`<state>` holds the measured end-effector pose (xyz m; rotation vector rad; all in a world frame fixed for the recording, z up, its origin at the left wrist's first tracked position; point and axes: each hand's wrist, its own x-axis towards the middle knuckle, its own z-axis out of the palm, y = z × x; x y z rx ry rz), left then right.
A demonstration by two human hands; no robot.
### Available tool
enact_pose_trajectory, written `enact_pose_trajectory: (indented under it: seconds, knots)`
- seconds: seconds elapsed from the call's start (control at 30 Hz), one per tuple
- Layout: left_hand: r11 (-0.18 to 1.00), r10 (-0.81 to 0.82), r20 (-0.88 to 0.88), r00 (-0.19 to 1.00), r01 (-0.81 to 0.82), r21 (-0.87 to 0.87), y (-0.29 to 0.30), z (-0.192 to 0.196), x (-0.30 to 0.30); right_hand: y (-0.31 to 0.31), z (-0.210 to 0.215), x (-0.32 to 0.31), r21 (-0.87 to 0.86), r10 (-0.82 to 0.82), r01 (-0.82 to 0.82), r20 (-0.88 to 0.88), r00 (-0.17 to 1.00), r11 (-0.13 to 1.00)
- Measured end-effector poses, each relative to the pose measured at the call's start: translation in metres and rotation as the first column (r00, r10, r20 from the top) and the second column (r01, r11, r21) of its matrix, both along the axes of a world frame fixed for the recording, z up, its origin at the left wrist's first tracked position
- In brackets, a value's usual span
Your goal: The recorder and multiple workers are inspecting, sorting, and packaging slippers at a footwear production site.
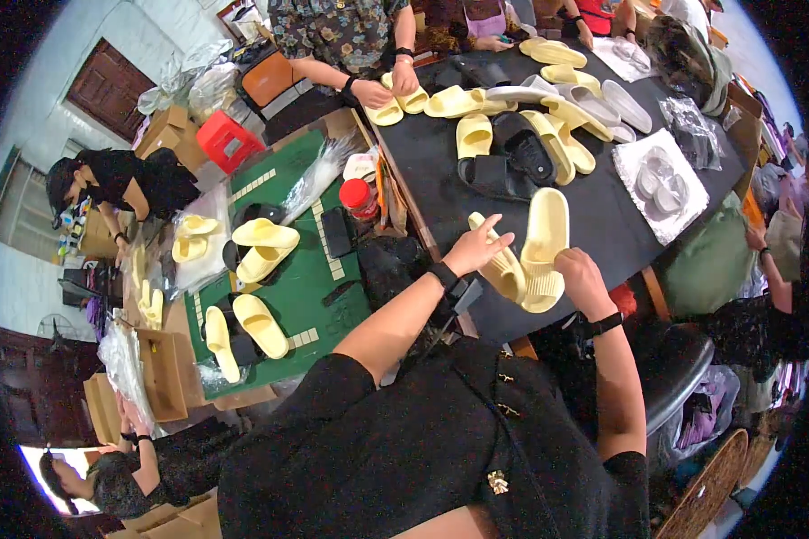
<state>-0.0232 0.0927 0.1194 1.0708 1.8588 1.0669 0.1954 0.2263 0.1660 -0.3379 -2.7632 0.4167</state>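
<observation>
Two pale yellow slide slippers are at the near edge of the black table, close together with their ribbed straps toward me. My left hand (478,249) grips the heel end of the left slipper (505,277), which is tilted. The right slipper (548,225) shows its insole, heel pointing away. At its strap side my right hand (582,280) is closed, fingers bent against the strap's edge; the fingertips are partly hidden. Just beyond lie black slippers (494,176) and more yellow slippers (557,144).
The black table (422,184) also bears grey slippers (634,106) and a clear-wrapped pair on a white sheet (643,211). A green table (315,314) at left holds yellow slippers, a red-lidded jar (358,198) and a dark phone (337,232). Across the table, another person's hands (386,88) touch yellow slippers.
</observation>
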Motion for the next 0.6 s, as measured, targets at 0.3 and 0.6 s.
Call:
enact_pose_trajectory:
  seconds: [0.3, 0.6]
  knots:
    - [0.983, 0.069, -0.162, 0.984, -0.094, -0.156, -0.023, -0.033, -0.017, 0.006, 0.004, -0.005, -0.181, -0.043, 0.021, -0.119, 0.992, 0.983]
    - [0.994, 0.066, -0.629, 0.775, -0.106, -0.026, -0.047, -0.047, 0.024, 0.022, -0.089, 0.019, -0.247, 0.010, 0.029, 0.156, 0.988, 0.969]
